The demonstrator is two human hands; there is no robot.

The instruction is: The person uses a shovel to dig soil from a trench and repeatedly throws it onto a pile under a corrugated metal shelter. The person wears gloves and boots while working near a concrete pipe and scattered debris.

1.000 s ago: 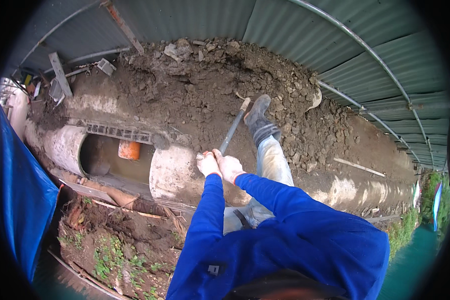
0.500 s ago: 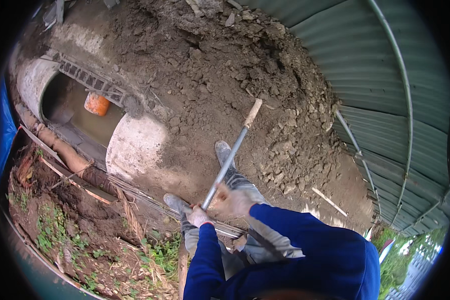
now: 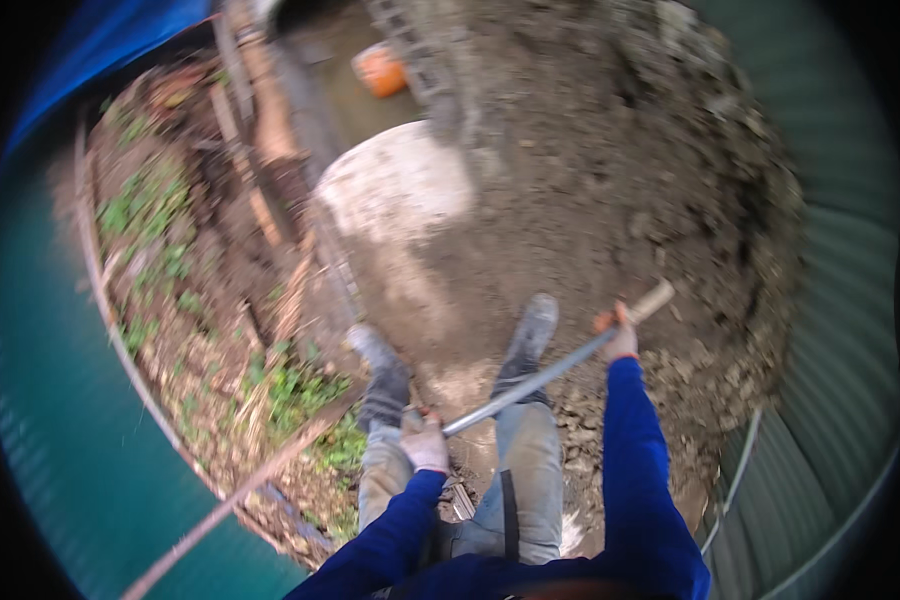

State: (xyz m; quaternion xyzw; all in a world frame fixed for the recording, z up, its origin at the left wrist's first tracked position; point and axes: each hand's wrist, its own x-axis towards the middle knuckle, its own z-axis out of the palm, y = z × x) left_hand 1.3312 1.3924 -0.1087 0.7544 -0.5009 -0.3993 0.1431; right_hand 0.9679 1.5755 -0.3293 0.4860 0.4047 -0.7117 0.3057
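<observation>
Outdoor excavation site, bare soil [image 3: 550, 210], large pale pipe [image 3: 398, 188], corrugated fencing [image 3: 842, 320]

Pole [image 3: 530, 386] slants across my right leg [image 3: 538, 470]: left hand [image 3: 425, 444] grips its grey end, right hand [image 3: 621, 338] near the pale tip [image 3: 654, 299].

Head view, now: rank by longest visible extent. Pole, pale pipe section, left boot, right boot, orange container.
1. Pole
2. Pale pipe section, bare part only; soil blurs its edge
3. Left boot and right boot: look alike, not ranked
4. Orange container
</observation>
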